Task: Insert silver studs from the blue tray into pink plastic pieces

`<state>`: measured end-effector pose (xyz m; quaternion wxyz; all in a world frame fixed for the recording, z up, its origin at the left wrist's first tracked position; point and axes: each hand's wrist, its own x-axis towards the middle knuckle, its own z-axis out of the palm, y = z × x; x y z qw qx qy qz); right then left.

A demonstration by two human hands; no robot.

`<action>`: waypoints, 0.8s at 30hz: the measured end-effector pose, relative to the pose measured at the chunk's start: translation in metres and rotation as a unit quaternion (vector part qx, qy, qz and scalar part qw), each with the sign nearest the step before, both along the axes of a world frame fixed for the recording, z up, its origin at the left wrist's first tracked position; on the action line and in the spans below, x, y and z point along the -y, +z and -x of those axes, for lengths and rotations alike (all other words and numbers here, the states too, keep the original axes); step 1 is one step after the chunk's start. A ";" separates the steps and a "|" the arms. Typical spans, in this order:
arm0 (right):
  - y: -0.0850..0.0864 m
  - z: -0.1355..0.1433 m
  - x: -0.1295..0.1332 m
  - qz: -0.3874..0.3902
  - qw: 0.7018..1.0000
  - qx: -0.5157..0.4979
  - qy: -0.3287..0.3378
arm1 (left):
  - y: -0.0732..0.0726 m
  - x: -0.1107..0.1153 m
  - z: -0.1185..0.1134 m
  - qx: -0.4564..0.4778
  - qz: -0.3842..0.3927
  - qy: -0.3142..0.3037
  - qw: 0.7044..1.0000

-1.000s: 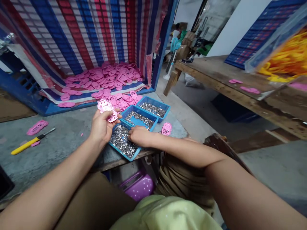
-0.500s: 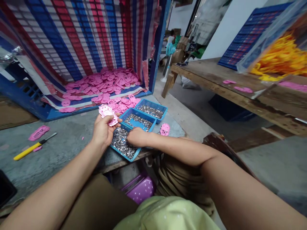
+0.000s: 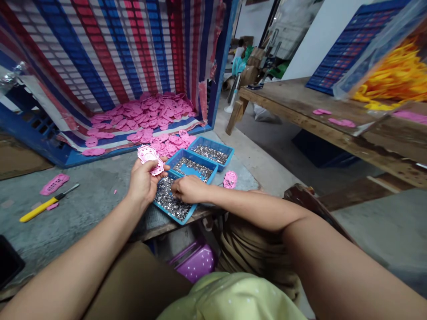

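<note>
My left hand [image 3: 143, 181] is closed on a pink plastic piece [image 3: 149, 159] with a moulded rim, thumb on top. Over the nearest blue tray [image 3: 185, 218] is my right hand [image 3: 189, 189], its fingers pinched together just above many small shiny metal parts [image 3: 168, 201]. Whether a part sits between those fingertips is hidden. Two more blue trays with similar metal parts, the middle tray [image 3: 211, 178] and the far tray [image 3: 230, 156], adjoin it. A separate pink piece [image 3: 230, 179] lies to the right of the trays.
A blue crate [image 3: 213, 111] lined with striped cloth holds a heap of pink pieces [image 3: 156, 111]. At left on the grey worktop [image 3: 100, 186] lies a yellow-handled screwdriver [image 3: 42, 210]. A wooden table [image 3: 283, 95] with yellow pieces [image 3: 393, 80] stands at right.
My right hand has lifted slightly and shifted a little left over the nearest tray. My left hand keeps hold of the pink piece in the same place.
</note>
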<state>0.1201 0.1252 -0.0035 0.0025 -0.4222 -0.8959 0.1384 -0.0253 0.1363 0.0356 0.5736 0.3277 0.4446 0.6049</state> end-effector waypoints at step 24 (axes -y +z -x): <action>-0.004 -0.026 -0.028 0.201 0.766 -0.573 -0.211 | -0.028 0.012 -0.016 -0.085 -0.023 -0.103 0.991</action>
